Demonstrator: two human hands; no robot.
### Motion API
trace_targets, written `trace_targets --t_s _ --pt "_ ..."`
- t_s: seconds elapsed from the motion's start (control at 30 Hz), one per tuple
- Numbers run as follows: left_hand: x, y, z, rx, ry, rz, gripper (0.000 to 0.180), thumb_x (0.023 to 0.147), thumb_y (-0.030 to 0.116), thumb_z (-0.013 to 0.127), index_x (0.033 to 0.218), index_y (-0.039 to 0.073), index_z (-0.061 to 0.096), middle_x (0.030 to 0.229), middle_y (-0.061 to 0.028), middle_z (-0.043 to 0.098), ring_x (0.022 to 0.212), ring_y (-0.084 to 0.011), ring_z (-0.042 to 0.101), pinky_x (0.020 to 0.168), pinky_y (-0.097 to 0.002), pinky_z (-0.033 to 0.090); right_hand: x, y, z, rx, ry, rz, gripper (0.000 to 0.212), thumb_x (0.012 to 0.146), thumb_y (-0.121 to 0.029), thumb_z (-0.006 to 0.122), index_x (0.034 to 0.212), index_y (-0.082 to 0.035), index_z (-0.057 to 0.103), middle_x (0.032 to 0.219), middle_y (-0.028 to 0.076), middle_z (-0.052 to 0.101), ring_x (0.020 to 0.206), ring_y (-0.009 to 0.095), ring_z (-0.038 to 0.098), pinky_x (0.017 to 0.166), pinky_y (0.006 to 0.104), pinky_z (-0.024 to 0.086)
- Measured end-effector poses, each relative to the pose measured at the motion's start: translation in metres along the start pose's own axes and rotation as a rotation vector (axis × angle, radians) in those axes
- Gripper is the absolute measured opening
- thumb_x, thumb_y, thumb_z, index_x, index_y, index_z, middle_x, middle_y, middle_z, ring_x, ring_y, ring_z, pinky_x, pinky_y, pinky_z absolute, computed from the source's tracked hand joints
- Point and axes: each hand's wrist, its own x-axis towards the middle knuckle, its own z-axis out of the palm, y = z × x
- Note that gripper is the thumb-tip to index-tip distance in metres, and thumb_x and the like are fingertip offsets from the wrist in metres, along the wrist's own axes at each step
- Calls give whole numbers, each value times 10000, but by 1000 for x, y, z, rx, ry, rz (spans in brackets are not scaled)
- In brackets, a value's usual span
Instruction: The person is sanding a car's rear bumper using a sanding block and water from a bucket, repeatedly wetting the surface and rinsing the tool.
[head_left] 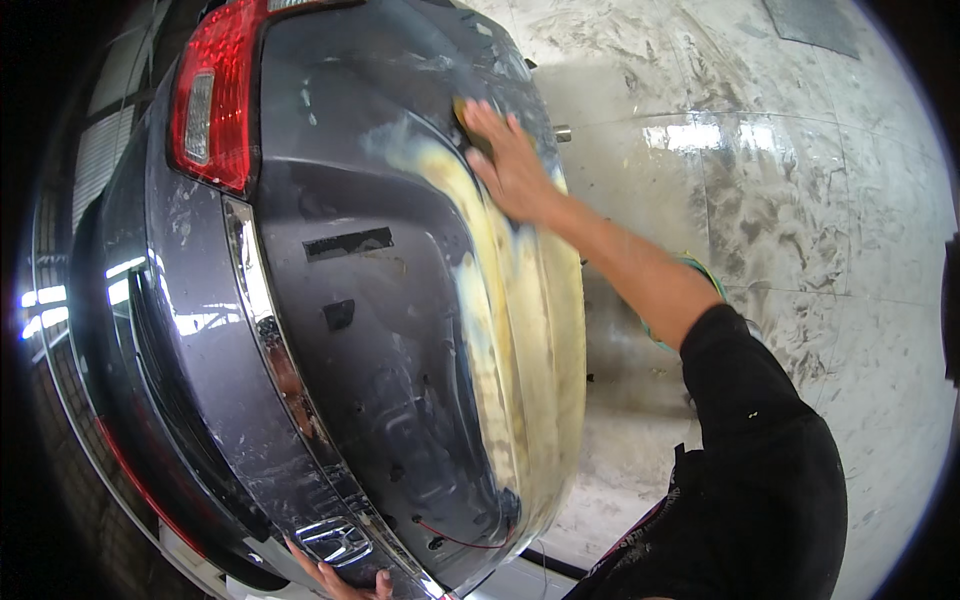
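My right hand (pixel 515 170) presses flat, fingers stretched, on the grey rear bumper (pixel 400 130) of a car. Under its palm is a yellow-edged sanding pad (pixel 461 110), mostly covered by the hand. Just below the hand runs a pale yellow band of filler (pixel 455 185), sanded smooth in a curve along the bumper. My left hand (pixel 335 582) rests at the lower edge of the view beside the chrome emblem (pixel 335 541) on the trunk lid. Its visible fingers are apart, and the rest of it is cut off.
A red tail light (pixel 213 100) sits at the upper left, above a chrome strip (pixel 260 290). Black tape strips (pixel 348 243) and a thin red wire (pixel 455 538) are on the recessed plate area. Behind my right arm, a green hose (pixel 705 268) lies on the stained floor (pixel 790 200).
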Motion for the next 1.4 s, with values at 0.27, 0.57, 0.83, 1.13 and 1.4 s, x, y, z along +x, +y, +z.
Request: trace_targets --t_s 0.27,0.57,0.83,1.13,1.4 --pt "4 1 -2 -9 8 7 1007 879 535 700 1616 190 108 1609 -318 154 1452 -538 231 1132 -672 243 -44 9 -4 -161 -45 -14 594 1055 -356 424 1543 -41 304 1623 118 289 1520 297 211 1220 532 157" --pt "-20 -15 11 -38 59 -5 930 923 536 617 1611 141 132 1598 -365 97 1474 -542 166 1151 -654 183 -47 18 3 -215 -53 -3 600 1046 -321 446 1563 -67 280 1644 89 249 1528 292 189 1221 528 164" --pt "5 -2 2 -29 23 3 985 884 527 696 1616 194 127 1607 -314 166 1448 -540 238 1135 -662 238 40 23 -15 -304 -108 31 628 1068 -374 340 1583 -40 207 1665 114 179 1542 306 136 1230 519 126" --pt "3 -1 0 -42 2 -5 990 876 529 702 1616 210 128 1609 -317 155 1455 -536 224 1133 -662 243 39 -30 9 142 -15 66 749 1043 -513 327 1579 -11 176 1651 173 192 1545 312 116 1237 508 89" --pt "-8 -10 4 -52 19 0 1024 868 515 719 1616 171 111 1615 -311 137 1453 -551 205 1135 -673 226 30 2 7 -9 -64 159 679 1055 -468 345 1560 -29 233 1645 141 224 1539 299 144 1239 514 127"
